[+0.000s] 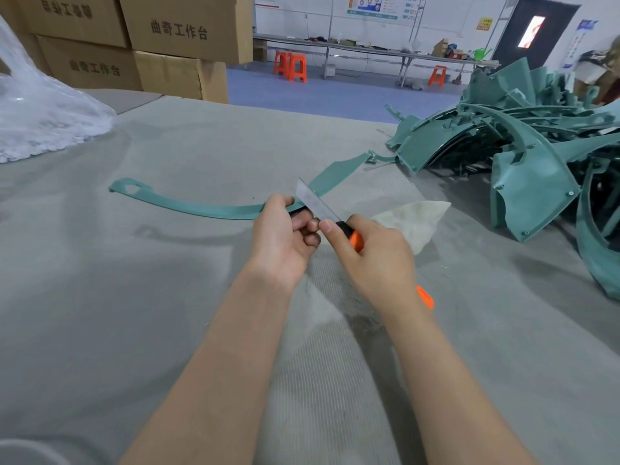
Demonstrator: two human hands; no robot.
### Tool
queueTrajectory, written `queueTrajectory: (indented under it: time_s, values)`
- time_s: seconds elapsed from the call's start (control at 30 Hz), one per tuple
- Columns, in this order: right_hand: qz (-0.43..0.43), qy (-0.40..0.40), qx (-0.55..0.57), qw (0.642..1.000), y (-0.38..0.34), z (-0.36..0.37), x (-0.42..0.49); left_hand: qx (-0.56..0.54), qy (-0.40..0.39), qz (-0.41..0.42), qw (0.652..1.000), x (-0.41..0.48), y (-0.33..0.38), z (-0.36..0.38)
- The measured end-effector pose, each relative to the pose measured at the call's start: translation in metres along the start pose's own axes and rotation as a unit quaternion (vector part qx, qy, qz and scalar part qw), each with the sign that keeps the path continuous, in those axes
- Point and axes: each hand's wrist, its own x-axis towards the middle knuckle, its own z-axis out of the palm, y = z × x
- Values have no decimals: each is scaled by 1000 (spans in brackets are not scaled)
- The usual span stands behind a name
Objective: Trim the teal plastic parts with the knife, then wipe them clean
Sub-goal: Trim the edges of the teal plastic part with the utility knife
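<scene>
A long curved teal plastic part [201,206] arcs across the grey table from left to upper right. My left hand [285,236] grips it near its middle. My right hand [372,256] is closed on an orange and black utility knife [350,233]. Its metal blade [313,201] points up and left, and lies against the part's edge just above my left fingers. A white cloth [416,219] lies on the table right behind my right hand.
A big heap of teal plastic parts [523,152] fills the table's right side. A clear plastic bag [40,112] sits at the far left, with stacked cardboard boxes [141,38] behind it. The table is covered in grey cloth [134,297].
</scene>
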Motion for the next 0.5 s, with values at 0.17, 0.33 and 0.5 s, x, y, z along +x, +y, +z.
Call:
queueTrajectory:
  time_s: [0.17,0.33,0.5]
  values:
    - [2,2,-12,1000,1,1,0,8,-4,3,1000,1,-1,-1]
    - [64,39,-6,997,12,-5,5,32,-2,10,999,0,-3,0]
    - [81,45,-20,996,16,-5,7,36,9,12,999,-1,-4,0]
